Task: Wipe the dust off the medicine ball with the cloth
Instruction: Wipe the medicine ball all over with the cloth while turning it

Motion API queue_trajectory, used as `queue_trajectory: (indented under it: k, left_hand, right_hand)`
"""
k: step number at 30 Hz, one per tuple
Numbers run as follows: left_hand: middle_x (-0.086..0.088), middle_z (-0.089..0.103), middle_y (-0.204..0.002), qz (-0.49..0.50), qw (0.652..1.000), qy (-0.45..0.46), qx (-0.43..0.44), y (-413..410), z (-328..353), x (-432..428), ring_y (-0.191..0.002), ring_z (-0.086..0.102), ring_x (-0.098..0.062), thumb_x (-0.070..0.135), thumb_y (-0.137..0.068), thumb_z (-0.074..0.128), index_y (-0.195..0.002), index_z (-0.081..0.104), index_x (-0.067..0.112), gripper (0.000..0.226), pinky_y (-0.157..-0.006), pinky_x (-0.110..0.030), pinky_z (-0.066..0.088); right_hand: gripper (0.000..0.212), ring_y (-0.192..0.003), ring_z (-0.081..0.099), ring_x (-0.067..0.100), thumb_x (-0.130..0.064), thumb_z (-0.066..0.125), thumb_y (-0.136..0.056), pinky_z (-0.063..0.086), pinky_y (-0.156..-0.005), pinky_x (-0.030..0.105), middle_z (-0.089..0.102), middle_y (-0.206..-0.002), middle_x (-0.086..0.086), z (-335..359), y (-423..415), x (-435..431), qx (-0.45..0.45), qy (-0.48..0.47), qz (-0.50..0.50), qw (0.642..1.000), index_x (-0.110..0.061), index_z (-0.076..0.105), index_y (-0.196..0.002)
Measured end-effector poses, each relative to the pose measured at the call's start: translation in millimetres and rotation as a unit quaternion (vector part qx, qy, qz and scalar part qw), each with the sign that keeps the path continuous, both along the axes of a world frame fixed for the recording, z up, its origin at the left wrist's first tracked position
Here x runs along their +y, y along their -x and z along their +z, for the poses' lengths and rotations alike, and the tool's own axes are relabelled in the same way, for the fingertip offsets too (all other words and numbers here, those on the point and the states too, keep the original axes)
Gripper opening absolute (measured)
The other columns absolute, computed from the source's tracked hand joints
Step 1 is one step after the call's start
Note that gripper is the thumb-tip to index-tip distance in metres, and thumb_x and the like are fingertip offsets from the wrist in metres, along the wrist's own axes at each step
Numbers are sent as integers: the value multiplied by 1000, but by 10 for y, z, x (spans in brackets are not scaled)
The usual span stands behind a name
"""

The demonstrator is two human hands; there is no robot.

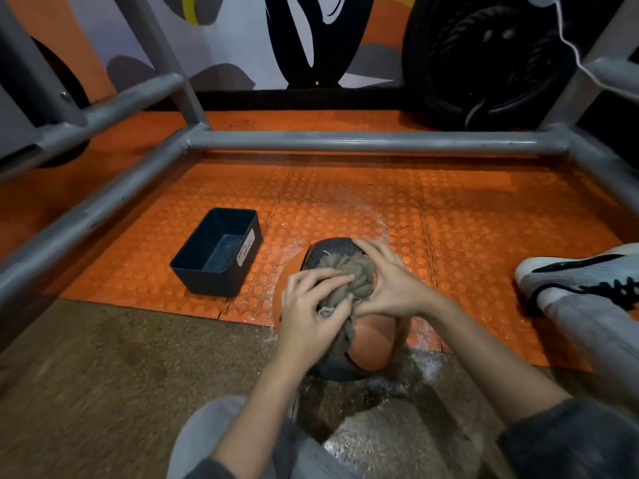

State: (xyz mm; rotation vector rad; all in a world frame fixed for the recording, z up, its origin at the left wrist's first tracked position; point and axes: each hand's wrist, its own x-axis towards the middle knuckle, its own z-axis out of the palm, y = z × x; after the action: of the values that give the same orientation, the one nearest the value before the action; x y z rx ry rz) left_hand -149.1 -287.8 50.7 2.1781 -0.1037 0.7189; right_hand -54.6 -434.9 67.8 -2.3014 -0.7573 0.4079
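Across most of the frame ran an orange studded floor mat [484, 236], with a band of brown speckled flooring [103, 375] taking over the lower left. A grey tube frame [345, 141] boxed in the mat from the upper left to the right edge. Behind it, along the top, was a painted wall [242, 46], and some round black gym gear [484, 57] leaned in the upper right. Left of centre sat a dark bin [207, 281] with a small label, just beside the medicine ball [373, 344]. That orange-and-grey ball rested at centre, right on the mat's edge, with whitish dust [425, 368] scattered around it. A white shoe [570, 271] poked in at the right. On top of the ball was a bunched tan cloth [352, 274]. The left hand [311, 312] gripped it with curled fingers, while the right hand [390, 285] pressed down on the cloth and ball with its fingers spread.
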Motion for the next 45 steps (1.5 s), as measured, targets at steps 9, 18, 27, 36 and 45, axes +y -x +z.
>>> queue_trajectory:
  k: [9,18,27,36,45]
  left_hand:
    - [-4,68,-108,20,956,163,242,-846,344,359,-93,62,-15,19,-88,63,-108,69,14,22,-74,-20,47]
    - [21,59,-102,18,999,17,33,-88,74,209,-100,48,-5,41,-78,62,-105,68,32,30,-92,-23,37]
    - [-3,68,-107,20,963,151,222,-703,310,364,-90,58,-8,21,-87,64,-107,69,16,21,-73,-9,44]
    - [12,63,-97,41,983,115,134,-334,268,242,-95,57,-5,18,-88,65,-105,68,24,18,-82,-14,42]
    - [30,58,-101,-21,995,27,91,13,217,181,-103,42,5,52,-74,58,-97,60,52,23,-91,-20,34]
  right_hand:
    - [133,-143,-9,10,-73,77,-43,4,-118,51,-6,-154,-21,-69,203,-49,-24,8,16,1000,-39,4,-149]
    - [137,-144,2,12,-74,79,-39,14,-117,50,0,-154,-19,-14,-71,-68,31,9,41,999,-39,6,-149]
    - [133,-143,-9,7,-78,72,-40,4,-118,53,-7,-155,-22,-114,189,-101,-13,-1,29,999,-43,2,-148]
    - [153,-145,-13,14,-71,81,-35,10,-117,54,-24,-151,-24,-147,296,-192,23,5,24,999,-38,-18,-147]
    - [44,-142,24,13,-41,35,-99,20,-117,46,26,-153,-11,-88,33,-44,151,-168,-102,969,-32,37,-142]
